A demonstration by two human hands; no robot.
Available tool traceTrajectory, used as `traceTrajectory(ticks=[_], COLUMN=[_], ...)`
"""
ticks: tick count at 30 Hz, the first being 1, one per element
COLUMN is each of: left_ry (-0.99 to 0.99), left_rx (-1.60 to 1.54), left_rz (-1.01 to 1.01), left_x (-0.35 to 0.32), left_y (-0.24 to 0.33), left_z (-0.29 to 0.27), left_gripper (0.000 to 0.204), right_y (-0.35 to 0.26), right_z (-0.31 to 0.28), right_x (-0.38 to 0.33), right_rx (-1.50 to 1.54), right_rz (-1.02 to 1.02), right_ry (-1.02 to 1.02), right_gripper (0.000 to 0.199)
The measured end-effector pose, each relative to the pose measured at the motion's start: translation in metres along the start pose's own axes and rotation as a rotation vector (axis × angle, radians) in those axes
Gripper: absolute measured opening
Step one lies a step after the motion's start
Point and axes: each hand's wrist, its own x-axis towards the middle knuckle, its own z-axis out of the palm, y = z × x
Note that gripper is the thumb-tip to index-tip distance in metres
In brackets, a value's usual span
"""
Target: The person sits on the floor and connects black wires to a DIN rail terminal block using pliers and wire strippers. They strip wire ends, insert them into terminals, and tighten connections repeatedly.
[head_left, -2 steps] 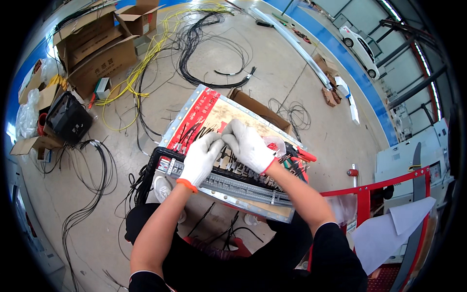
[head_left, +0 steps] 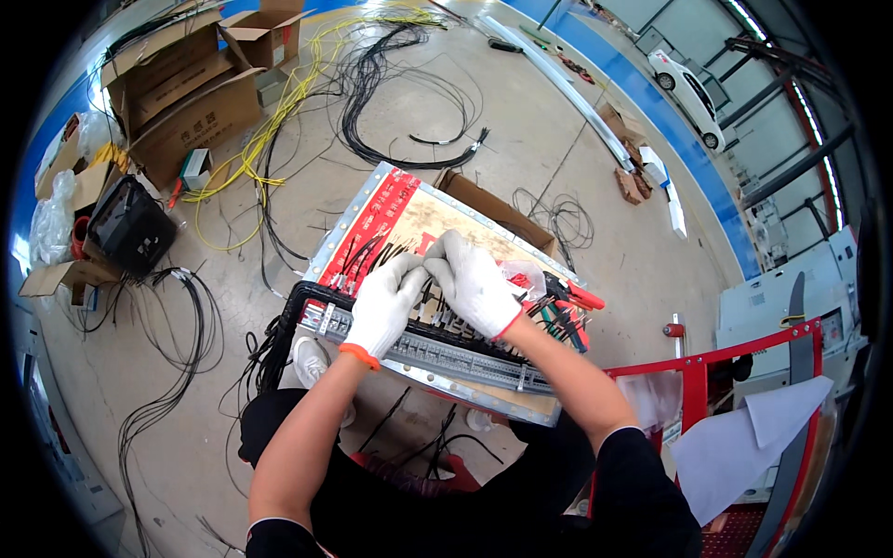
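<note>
My left hand (head_left: 386, 299), in a white glove with an orange cuff, meets my right hand (head_left: 468, 284), gloved in white with a red cuff. Their fingertips pinch together above a row of black wires (head_left: 372, 253); what lies between them is too small to make out. Beneath is a board with a red printed sheet (head_left: 383, 209) and a metal edge. Along its near side runs a grey terminal strip (head_left: 456, 360). A thick black cable bundle (head_left: 296, 312) bends round the board's left end. Right of my right hand lie a clear plastic bag (head_left: 526, 277) and a red-handled tool (head_left: 584, 296).
Open cardboard boxes (head_left: 191, 116) and a black case (head_left: 135, 228) stand at the left. Yellow cable (head_left: 302, 102) and coiled black cables (head_left: 358, 112) spread over the floor. A red metal frame (head_left: 696, 400) with a pale cloth (head_left: 744, 451) is at the right.
My right hand and forearm have shifted very slightly down and left. The fingertips of both hands stay together.
</note>
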Motion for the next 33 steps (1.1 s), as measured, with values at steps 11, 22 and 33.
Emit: traceTrajectory(ticks=[11, 22, 33], left_ry=[0.026, -0.001, -0.007], left_rx=[0.035, -0.010, -0.075], left_rz=[0.087, 0.015, -0.056], left_x=[-0.002, -0.005, 0.006], left_y=[0.002, 0.011, 0.008], left_z=[0.002, 0.001, 0.001], left_gripper=[0.024, 0.023, 0.021], right_y=[0.010, 0.023, 0.019], right_z=[-0.013, -0.016, -0.014], right_x=[-0.003, -0.013, 0.014], right_rx=[0.768, 0.760, 0.377], right_rz=[0.476, 0.433, 0.366], right_ry=[-0.102, -0.100, -0.223], right_gripper=[0.026, 0.022, 0.021])
